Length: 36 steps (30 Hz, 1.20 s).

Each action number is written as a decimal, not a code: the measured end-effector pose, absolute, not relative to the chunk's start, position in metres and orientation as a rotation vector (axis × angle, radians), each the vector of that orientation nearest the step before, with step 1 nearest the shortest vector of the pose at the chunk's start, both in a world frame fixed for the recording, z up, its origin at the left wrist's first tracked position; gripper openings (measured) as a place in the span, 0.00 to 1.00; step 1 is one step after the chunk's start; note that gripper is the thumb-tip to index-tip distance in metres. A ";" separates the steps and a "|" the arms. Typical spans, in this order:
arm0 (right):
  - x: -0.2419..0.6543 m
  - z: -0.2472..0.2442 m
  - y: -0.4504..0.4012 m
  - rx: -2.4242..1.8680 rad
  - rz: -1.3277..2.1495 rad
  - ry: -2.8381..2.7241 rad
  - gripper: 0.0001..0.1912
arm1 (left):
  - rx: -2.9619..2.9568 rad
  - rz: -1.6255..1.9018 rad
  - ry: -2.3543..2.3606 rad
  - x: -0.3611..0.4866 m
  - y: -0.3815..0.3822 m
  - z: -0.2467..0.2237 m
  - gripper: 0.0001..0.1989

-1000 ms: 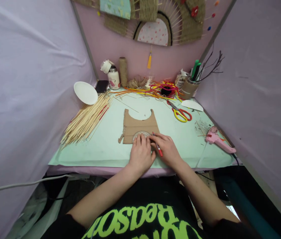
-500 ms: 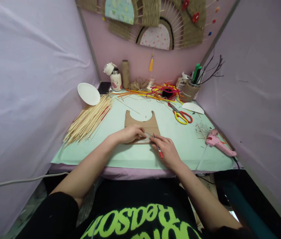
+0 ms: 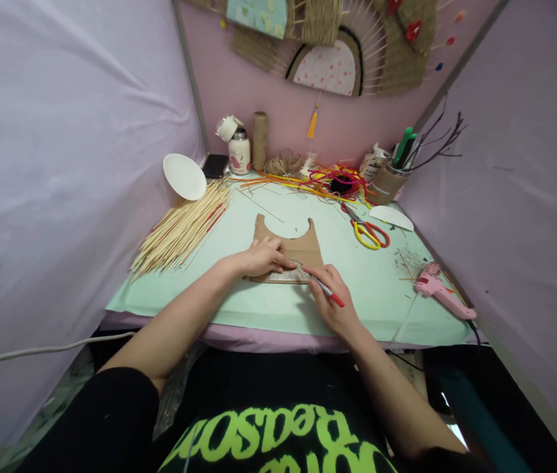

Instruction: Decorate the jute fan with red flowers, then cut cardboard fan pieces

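Note:
A piece of brown cardboard point(image 3: 303, 248) with a rounded cut-out in its far edge lies on the pale green table cover. On its near part rests a clear protractor point(image 3: 286, 276) with a curved edge, partly hidden by my fingers. My left hand point(image 3: 265, 257) lies over the cardboard from the left, its fingers stretched out and pressing on the protractor. From the right, my right hand point(image 3: 335, 302) grips a pen point(image 3: 328, 291) with a red end, tilted so that its tip meets the protractor's curved edge near my left fingertips.
Thin sticks point(image 3: 184, 226) and a white bowl point(image 3: 184, 177) lie at left. Scissors point(image 3: 366, 231), a white half-disc point(image 3: 391, 217) and a pink glue gun point(image 3: 441, 292) lie at right. Along the back are a bottle point(image 3: 240, 154), twine roll point(image 3: 259, 141), tangled coloured cords point(image 3: 328, 180) and a pen holder point(image 3: 389, 182).
My right hand has drawn slightly away to the right and the pen has swung to a flatter slant. My left fingers have stretched out further over the protractor. The whole view has shifted slightly.

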State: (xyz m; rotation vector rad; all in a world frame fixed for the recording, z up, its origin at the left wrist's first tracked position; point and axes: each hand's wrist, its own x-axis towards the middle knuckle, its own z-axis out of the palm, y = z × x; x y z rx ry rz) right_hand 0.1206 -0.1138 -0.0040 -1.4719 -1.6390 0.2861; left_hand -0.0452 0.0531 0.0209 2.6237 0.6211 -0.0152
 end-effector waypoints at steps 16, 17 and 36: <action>0.077 -0.015 -0.102 -1.423 0.510 -1.563 0.08 | 2.601 0.003 0.586 -0.047 0.057 0.015 0.15; 0.077 -0.015 -0.102 -1.422 0.511 -1.563 0.08 | 2.599 -0.001 0.585 -0.047 0.057 0.016 0.15; 0.080 -0.013 -0.103 -1.442 0.495 -1.531 0.08 | 2.601 -0.012 0.615 -0.045 0.053 0.020 0.13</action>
